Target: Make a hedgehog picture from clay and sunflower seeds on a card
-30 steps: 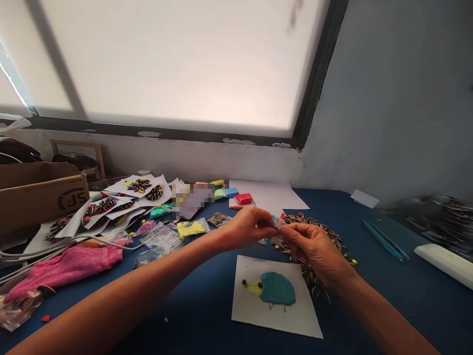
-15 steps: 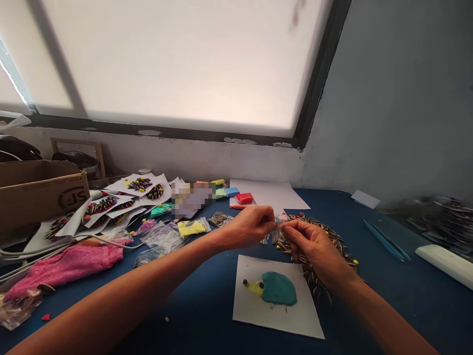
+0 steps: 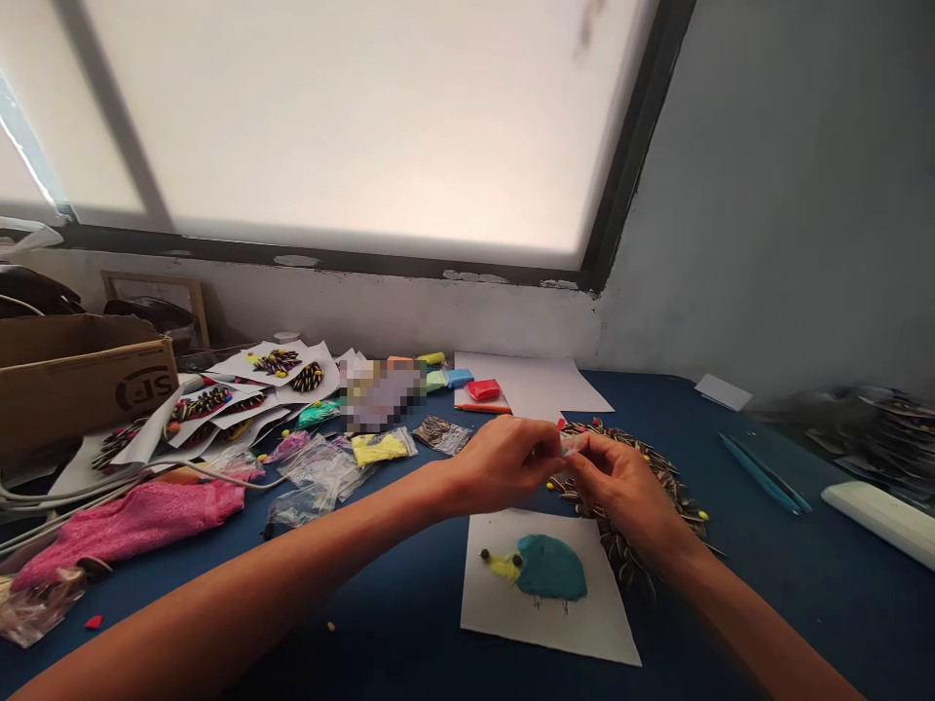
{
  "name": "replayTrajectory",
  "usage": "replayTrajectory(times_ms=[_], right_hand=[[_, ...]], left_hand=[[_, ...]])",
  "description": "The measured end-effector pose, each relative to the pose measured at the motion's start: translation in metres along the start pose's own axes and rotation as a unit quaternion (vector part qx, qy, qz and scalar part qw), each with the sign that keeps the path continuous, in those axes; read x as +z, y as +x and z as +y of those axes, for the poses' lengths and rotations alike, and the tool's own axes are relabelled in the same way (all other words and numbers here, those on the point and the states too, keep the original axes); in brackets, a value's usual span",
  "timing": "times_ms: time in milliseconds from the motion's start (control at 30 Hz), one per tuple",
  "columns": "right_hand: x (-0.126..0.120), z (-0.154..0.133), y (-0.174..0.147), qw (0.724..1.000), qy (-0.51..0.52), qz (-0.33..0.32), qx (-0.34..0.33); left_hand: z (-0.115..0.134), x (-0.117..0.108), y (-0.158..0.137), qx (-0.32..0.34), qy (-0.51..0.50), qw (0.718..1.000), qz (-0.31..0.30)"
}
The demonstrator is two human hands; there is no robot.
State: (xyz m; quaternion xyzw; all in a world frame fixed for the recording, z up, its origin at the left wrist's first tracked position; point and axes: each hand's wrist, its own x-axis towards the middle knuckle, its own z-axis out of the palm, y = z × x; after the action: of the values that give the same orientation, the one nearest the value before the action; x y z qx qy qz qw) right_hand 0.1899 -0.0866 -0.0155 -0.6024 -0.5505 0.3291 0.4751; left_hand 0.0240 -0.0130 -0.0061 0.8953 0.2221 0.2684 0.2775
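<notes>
My left hand (image 3: pixel 504 463) and my right hand (image 3: pixel 617 479) meet above the table, fingertips pinched together. Between them shows a small teal piece (image 3: pixel 567 450), mostly hidden by the fingers. Just below lies a white paper card (image 3: pixel 547 633) with a hedgehog shape on it: a flattened teal clay body (image 3: pixel 551 568), a yellow clay snout (image 3: pixel 502 568), dark round nose and eye, and thin drawn legs. A pile of striped sunflower seeds (image 3: pixel 635 565) spreads behind and under my right hand, with a few yellow bits among them.
On the left are seed-decorated cards (image 3: pixel 311 355), a pink cloth (image 3: pixel 146 521), cables and a cardboard box (image 3: pixel 80 380). Clear bags (image 3: pixel 321 472), a yellow clay packet (image 3: pixel 380 448) and a red packet (image 3: pixel 483 390) lie further back. Blue tweezers (image 3: pixel 764 475) rest at right.
My hands have drawn closer together, the left moving slightly right and down. Clear plastic seen near the fingers before is now hidden or gone. The card stays in place.
</notes>
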Motion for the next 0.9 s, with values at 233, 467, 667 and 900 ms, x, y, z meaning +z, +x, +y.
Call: replayTrajectory(times_ms=[233,467,667,900], right_hand=[[0.001,-0.001,0.000,1.000,-0.018,-0.010,-0.011],[-0.002,0.003,0.001,0.990,-0.116,0.066,-0.036],[0.000,0.003,-0.001,0.978,-0.160,0.109,-0.082],[0.002,0.001,-0.005,0.966,-0.182,0.100,-0.152]], left_hand=[[-0.021,-0.003,0.004,0.052,0.080,0.995,-0.008],[-0.028,-0.005,0.005,0.022,0.112,0.993,-0.037],[-0.029,-0.003,0.004,-0.001,0.128,0.991,-0.045],[-0.022,-0.004,0.003,-0.017,0.126,0.991,-0.048]])
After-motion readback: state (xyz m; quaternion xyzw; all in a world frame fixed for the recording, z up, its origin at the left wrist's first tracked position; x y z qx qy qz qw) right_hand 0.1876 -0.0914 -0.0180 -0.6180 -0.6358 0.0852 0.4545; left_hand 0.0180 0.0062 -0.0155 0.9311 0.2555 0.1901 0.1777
